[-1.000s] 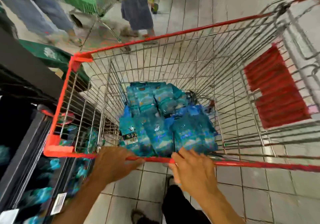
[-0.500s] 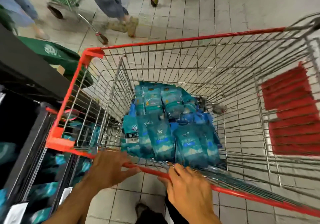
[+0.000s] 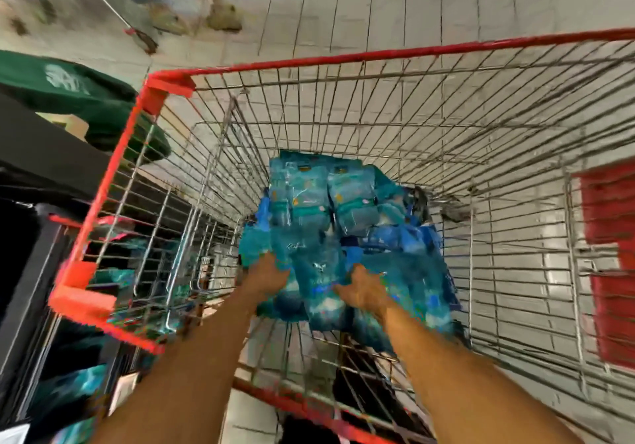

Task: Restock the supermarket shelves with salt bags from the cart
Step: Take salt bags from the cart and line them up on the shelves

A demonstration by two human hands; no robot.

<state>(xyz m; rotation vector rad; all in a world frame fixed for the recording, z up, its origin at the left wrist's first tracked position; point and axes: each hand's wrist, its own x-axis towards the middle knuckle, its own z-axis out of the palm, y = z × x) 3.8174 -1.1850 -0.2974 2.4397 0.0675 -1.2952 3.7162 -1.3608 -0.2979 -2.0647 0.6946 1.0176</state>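
Several teal and blue salt bags [image 3: 343, 203] lie piled in the near left part of a wire cart with a red rim [image 3: 378, 55]. Both my arms reach over the near rim into the basket. My left hand [image 3: 264, 275] lies on a teal bag at the left side of the pile. My right hand [image 3: 364, 289] is on a blue bag next to it, thumb pointing left. The picture is smeared and the fingertips sink into the bags, so I cannot make out any grip.
A dark shelf unit [image 3: 31, 271] stands close on the left, with teal bags [image 3: 79, 385] on a low shelf. A green cover [image 3: 68, 82] lies beyond it. Other people's feet [image 3: 223, 17] stand on the tiled floor past the cart. A red panel [image 3: 611, 271] is on the cart's right side.
Both hands have left the cart's near red rim and gone down into the basket onto the salt bags. The view has tipped further down over the cart.
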